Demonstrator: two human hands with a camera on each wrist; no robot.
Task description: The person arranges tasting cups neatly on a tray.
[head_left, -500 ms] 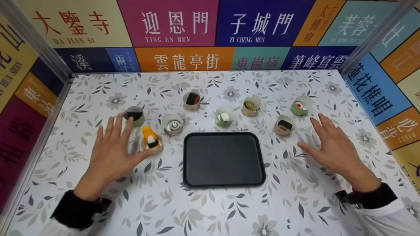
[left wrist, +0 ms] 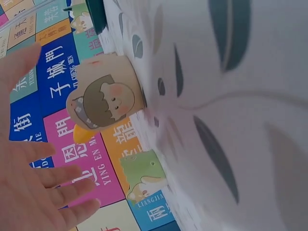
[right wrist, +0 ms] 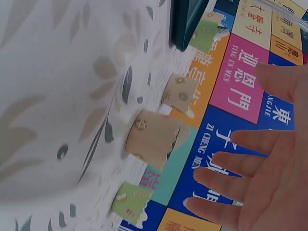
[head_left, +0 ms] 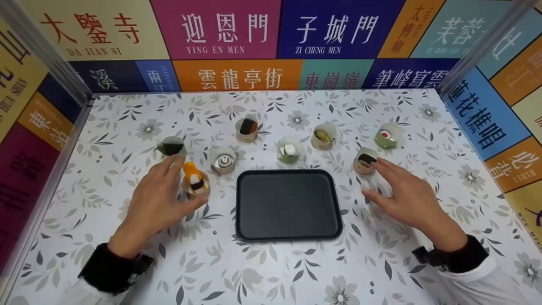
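Observation:
My left hand (head_left: 159,205), fingers spread, hovers beside a paper cup holding an orange and white sushi piece with a dark band (head_left: 195,182). In the left wrist view this brown cup (left wrist: 108,94) bears a cartoon face, and the palm stays apart from it. Just past the left fingertips sits a green cup with a dark filling (head_left: 171,148). My right hand (head_left: 408,199) reaches toward a brown cup with a dark-topped piece (head_left: 365,163); in the right wrist view a gap separates the fingers from the brown cup (right wrist: 151,137). Neither hand holds anything.
A black rectangular tray (head_left: 288,205) lies between the hands. Behind it stand more cups: a penguin-like roll (head_left: 223,162), a dark and orange piece (head_left: 247,128), a white piece (head_left: 288,151), an olive-coloured piece (head_left: 323,136) and a red-dotted piece (head_left: 386,136). Lettered panels (head_left: 237,74) wall the table.
Both hands have moved inward. The right hand shifted left toward the dark-topped cup, and the left hand moved slightly right toward the orange and white piece. Cups and tray stay in place.

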